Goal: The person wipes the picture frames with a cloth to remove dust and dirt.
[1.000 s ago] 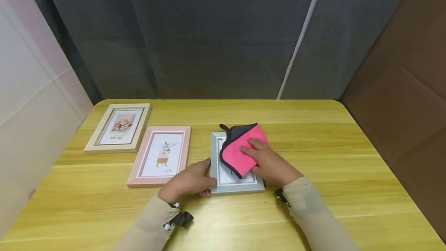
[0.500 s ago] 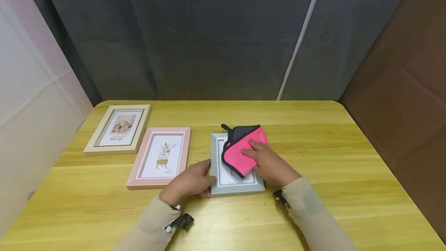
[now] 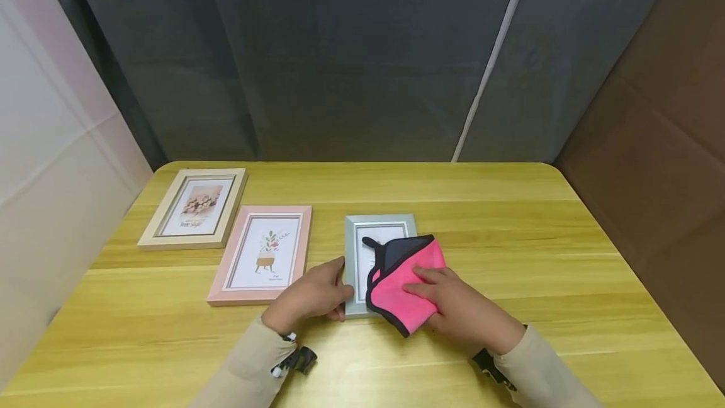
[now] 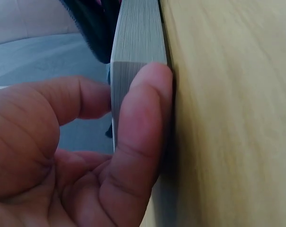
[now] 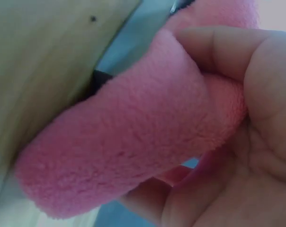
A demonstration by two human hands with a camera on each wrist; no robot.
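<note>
A light blue picture frame (image 3: pixel 350 250) lies face up on the table, its lower right part hidden by a folded pink cloth (image 3: pixel 399 298) with black trim and a dark grey side. My left hand (image 3: pixel 311 294) holds the frame at its lower left edge. In the left wrist view, the thumb touches its face and the other fingers press its side (image 4: pixel 139 35). My right hand (image 3: pixel 467 307) grips the cloth over the frame's lower right. Up close in the right wrist view, the fluffy pink cloth (image 5: pixel 133 123) is folded between thumb and fingers.
To the left lies a pink picture frame (image 3: pixel 276 210) with a plant print. Beyond it, a cream picture frame (image 3: pixel 181 242) rests near the far left corner. The wood-grain table (image 3: pixel 538 257) ends at a dark grey curtain (image 3: pixel 340 68).
My right hand has drawn the cloth toward me and slightly right, uncovering the upper part of the light blue frame. My left hand stays at the frame's edge.
</note>
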